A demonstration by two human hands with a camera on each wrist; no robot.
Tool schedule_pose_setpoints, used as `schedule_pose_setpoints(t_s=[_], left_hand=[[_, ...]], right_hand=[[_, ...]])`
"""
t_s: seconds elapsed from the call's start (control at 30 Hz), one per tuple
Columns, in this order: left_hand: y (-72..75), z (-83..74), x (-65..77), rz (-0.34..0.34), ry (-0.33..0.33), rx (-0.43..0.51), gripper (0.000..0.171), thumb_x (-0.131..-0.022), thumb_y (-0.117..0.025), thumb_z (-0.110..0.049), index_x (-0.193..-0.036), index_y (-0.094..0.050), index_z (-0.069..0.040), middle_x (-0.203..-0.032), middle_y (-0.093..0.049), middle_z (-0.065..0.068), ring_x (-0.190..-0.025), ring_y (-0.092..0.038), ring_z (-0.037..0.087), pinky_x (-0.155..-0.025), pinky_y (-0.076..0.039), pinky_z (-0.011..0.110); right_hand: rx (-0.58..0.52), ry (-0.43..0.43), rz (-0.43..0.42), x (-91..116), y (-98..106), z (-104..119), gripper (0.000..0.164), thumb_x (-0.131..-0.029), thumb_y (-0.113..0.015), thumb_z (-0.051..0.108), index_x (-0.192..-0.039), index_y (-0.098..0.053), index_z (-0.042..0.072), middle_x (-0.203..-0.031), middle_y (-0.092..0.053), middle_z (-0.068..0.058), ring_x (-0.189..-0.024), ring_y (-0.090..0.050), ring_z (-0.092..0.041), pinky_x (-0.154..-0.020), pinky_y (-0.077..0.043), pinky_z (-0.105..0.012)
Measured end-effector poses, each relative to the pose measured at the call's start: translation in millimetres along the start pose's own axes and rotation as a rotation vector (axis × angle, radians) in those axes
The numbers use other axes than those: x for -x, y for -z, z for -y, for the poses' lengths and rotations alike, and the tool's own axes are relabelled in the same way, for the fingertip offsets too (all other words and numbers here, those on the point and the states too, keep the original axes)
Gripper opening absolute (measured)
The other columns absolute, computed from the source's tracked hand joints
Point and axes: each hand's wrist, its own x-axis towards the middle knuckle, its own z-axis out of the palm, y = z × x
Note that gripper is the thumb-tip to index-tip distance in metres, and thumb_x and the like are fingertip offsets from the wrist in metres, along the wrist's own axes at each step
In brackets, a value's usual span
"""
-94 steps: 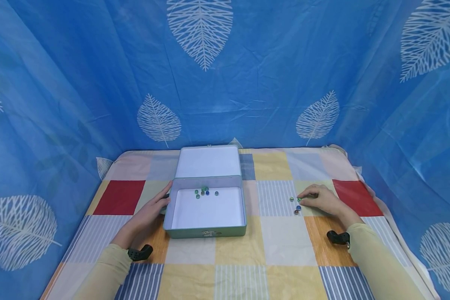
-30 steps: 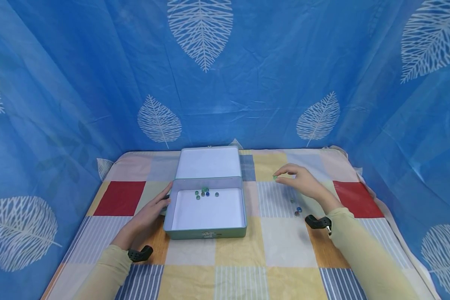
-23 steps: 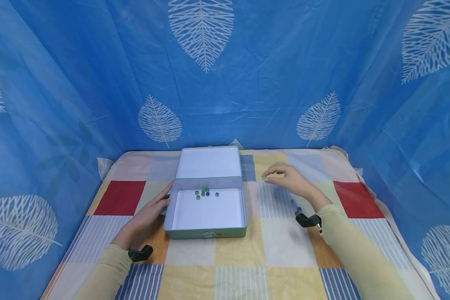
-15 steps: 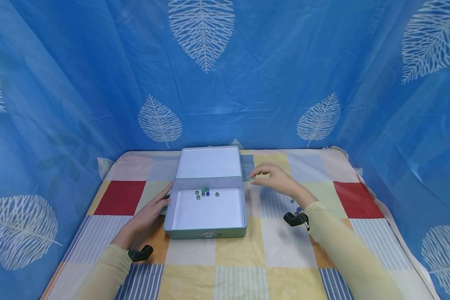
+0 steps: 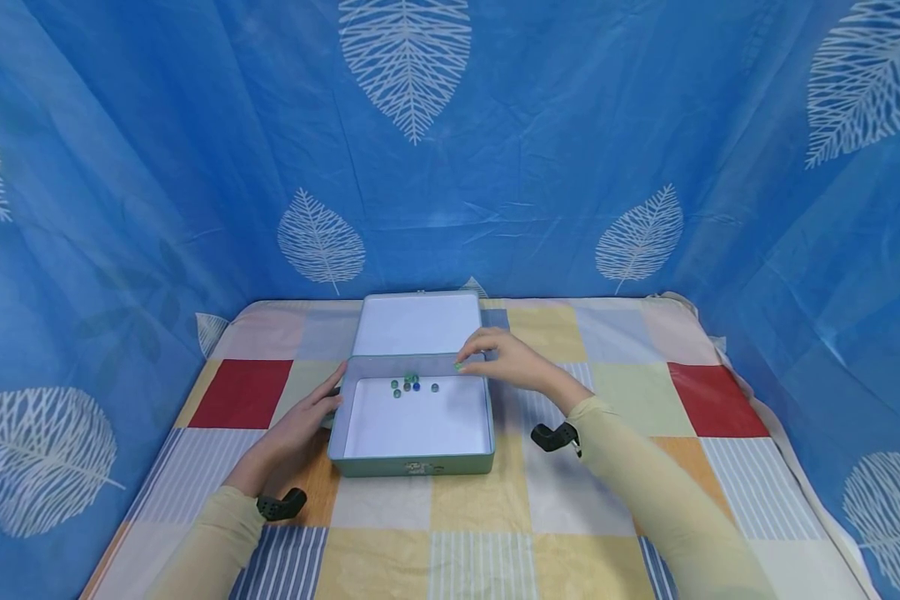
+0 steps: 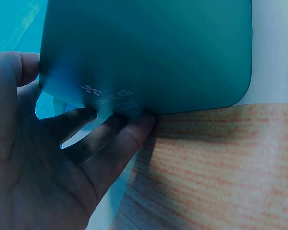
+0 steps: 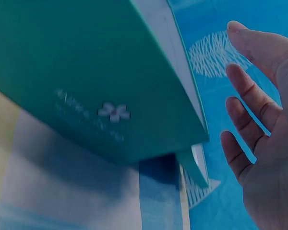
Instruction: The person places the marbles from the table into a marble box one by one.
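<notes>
A green tin box (image 5: 412, 467) with a white inside stands with its lid (image 5: 420, 323) folded back. Several marbles (image 5: 407, 387), mostly green with a dark blue one, lie toward the back of its floor. My left hand (image 5: 297, 429) rests against the box's left side; the left wrist view shows its fingertips (image 6: 144, 120) on the green wall near the bottom edge. Over the box's back right part, my right hand (image 5: 506, 360) pinches a green marble (image 5: 458, 367) between thumb and finger. In the right wrist view, the right hand's other fingers (image 7: 237, 112) spread loosely beside the tin.
A patchwork tablecloth (image 5: 480, 562) covers the table. Blue curtains (image 5: 510, 167) with white leaf prints close off the back and both sides. My right forearm (image 5: 645, 475) crosses the right half of the table and hides the spot where loose marbles lay.
My right hand picked a green marble from the group on the right, lifted it and carried it left over the box. My left hand and the box have stayed in place.
</notes>
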Motion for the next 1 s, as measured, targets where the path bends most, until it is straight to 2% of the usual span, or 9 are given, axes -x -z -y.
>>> schedule_pose_setpoints(t_s=[0.17,0.37,0.6,0.8,1.0], left_hand=[[-0.7,0.5,-1.2,-0.002,0.0,0.002,0.06,-0.112,-0.037,-0.033,-0.166,-0.008,-0.036,-0.172,-0.002,0.002,-0.154,-0.011,0.04,-0.117,-0.019,0.069],[-1.1,1.6,-1.5,0.004,0.018,0.016,0.06,-0.113,-0.036,-0.033,-0.165,-0.007,-0.038,-0.172,-0.001,0.002,-0.153,-0.013,0.042,-0.116,-0.02,0.069],[-1.2,1.9,-1.7,0.005,0.035,0.029,0.06,-0.112,-0.036,-0.035,-0.165,-0.008,-0.039,-0.172,-0.001,0.002,-0.15,-0.02,0.045,-0.115,-0.025,0.068],[-0.9,1.6,-1.7,0.005,0.017,0.014,0.06,-0.113,-0.036,-0.032,-0.166,-0.007,-0.036,-0.172,-0.003,0.003,-0.149,-0.023,0.046,-0.115,-0.026,0.067],[-0.9,1.4,-1.5,0.004,0.014,0.006,0.06,-0.113,-0.036,-0.032,-0.166,-0.007,-0.037,-0.172,-0.003,0.003,-0.149,-0.024,0.046,-0.115,-0.026,0.067]], right_hand=[[0.003,0.047,0.027,-11,-10,4,0.016,-0.097,-0.073,0.034,-0.111,-0.078,0.028,-0.116,-0.064,0.007,-0.117,-0.055,-0.03,-0.096,-0.048,-0.052],[0.007,0.055,0.049,-20,-21,10,0.016,-0.095,-0.075,0.035,-0.108,-0.079,0.027,-0.117,-0.064,0.011,-0.118,-0.051,-0.016,-0.102,-0.042,-0.059],[-0.009,0.055,0.083,-26,-31,16,0.022,-0.094,-0.076,0.035,-0.111,-0.08,0.021,-0.115,-0.065,0.012,-0.117,-0.05,-0.016,-0.104,-0.041,-0.057],[0.014,0.054,0.107,-30,-37,21,0.017,-0.093,-0.077,0.035,-0.108,-0.08,0.028,-0.114,-0.065,0.013,-0.115,-0.052,-0.014,-0.106,-0.041,-0.052],[0.028,0.075,0.148,-33,-44,21,0.021,-0.095,-0.075,0.033,-0.111,-0.08,0.021,-0.113,-0.065,0.012,-0.115,-0.052,-0.016,-0.105,-0.042,-0.055]])
